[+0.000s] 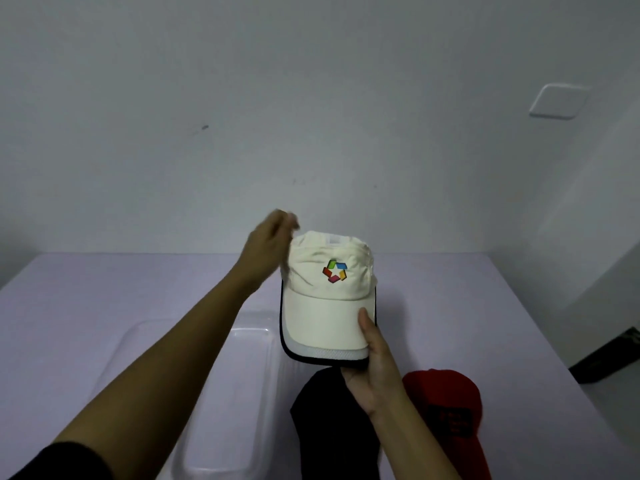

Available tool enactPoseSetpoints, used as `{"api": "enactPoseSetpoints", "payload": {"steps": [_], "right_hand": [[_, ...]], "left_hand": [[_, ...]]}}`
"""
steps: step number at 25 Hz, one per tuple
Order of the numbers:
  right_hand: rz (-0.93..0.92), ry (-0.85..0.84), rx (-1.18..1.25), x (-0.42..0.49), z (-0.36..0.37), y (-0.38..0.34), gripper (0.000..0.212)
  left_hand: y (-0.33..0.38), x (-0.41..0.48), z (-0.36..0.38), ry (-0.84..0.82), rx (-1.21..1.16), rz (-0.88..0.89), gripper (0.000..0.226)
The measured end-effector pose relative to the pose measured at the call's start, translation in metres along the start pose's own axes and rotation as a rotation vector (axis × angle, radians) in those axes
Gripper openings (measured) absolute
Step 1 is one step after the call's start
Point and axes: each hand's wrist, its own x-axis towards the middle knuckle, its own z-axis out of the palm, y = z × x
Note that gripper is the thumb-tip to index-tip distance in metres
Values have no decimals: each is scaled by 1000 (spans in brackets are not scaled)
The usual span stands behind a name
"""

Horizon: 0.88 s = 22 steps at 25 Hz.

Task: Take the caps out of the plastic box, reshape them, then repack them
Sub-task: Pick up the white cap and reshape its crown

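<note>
I read this as mid-task, in the reshaping step. The box (221, 427) sits on the table (104, 296) at my lower left and looks bare inside, though its clear plastic makes that hard to confirm. Three caps are out of it, so the unpacking seems done. A black cap (332, 427) and a red cap (446, 410) lie on the table just right of the box, partly under my right arm. I cannot say whether those two are already shaped. Repacking has not begun.

The cream cap (329, 271) is up in the air in front of me, above the far end of the box, brim (322, 323) toward me. My right hand (375, 372) pinches the brim's near right corner, thumb on top and fingers underneath. My left hand (266, 251) is at the left side of the crown with fingers curled. It is motion-blurred, so I cannot tell if it grips the fabric or only brushes it.

The cap is pale cream with a dark trim round the brim, a white mesh strip at its front edge, and a multicoloured logo (334, 270) on the front panel. The crown stands up but is creased and slack near the top, so I judge it needs more smoothing.
</note>
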Motion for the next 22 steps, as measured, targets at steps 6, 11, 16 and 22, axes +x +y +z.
{"api": "enactPoseSetpoints", "payload": {"steps": [6, 11, 16, 22], "right_hand": [[-49, 76, 24, 42, -27, -17, 52], [115, 204, -145, 94, -70, -7, 53], [339, 306, -465, 126, -126, 8, 47], [288, 379, -1234, 142, -154, 19, 60]], "left_hand": [[-42, -34, 40, -136, -309, -684, 56], [-92, -32, 83, -176, -657, -859, 28], [-153, -23, 109, -208, -529, -1028, 35], [-195, -23, 139, -173, -392, -996, 75]]}}
